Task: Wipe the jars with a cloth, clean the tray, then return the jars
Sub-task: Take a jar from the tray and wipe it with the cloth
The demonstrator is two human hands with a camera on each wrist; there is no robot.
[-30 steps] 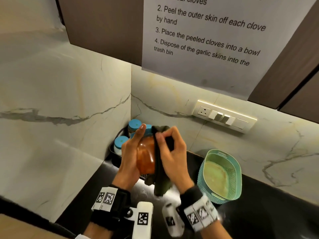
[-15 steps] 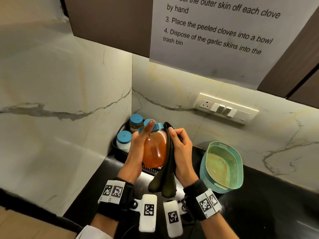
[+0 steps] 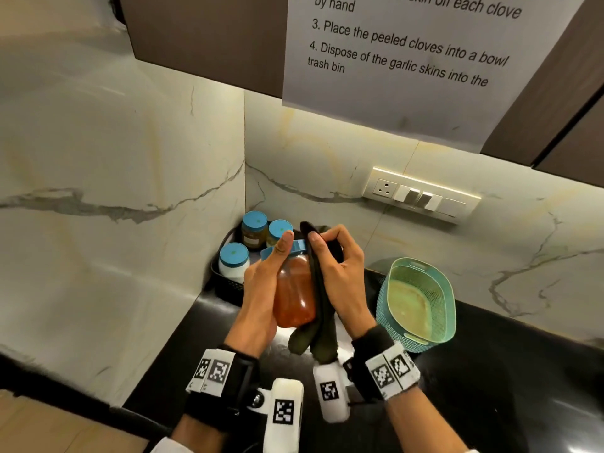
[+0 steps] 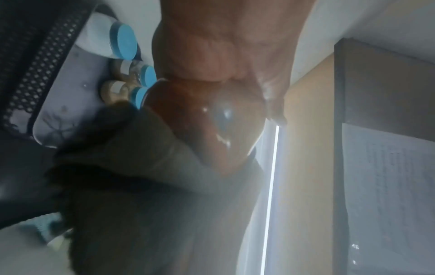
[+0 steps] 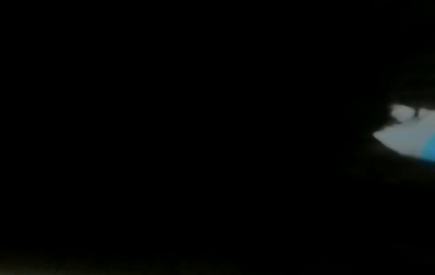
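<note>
My left hand (image 3: pixel 264 282) grips a jar of orange-red contents (image 3: pixel 294 292) with a blue lid, held tilted above the black counter. My right hand (image 3: pixel 336 273) holds a dark green cloth (image 3: pixel 322 308) against the jar's right side, and the cloth's ends hang below. In the left wrist view the jar (image 4: pixel 212 126) and the cloth (image 4: pixel 132 167) fill the middle. Behind the hands a black mesh tray (image 3: pixel 225 286) in the corner holds three blue-lidded jars (image 3: pixel 233 261). The right wrist view is almost wholly dark.
A teal mesh basket (image 3: pixel 415 302) stands on the counter right of my hands. Marble walls meet in a corner behind the tray. A switch panel (image 3: pixel 421 196) is on the back wall, and a printed sheet (image 3: pixel 408 60) hangs from the cupboard above.
The right hand has slid the cloth up the jar's side toward the lid. The left hand keeps the jar. Both hands sit a little higher in the view.
</note>
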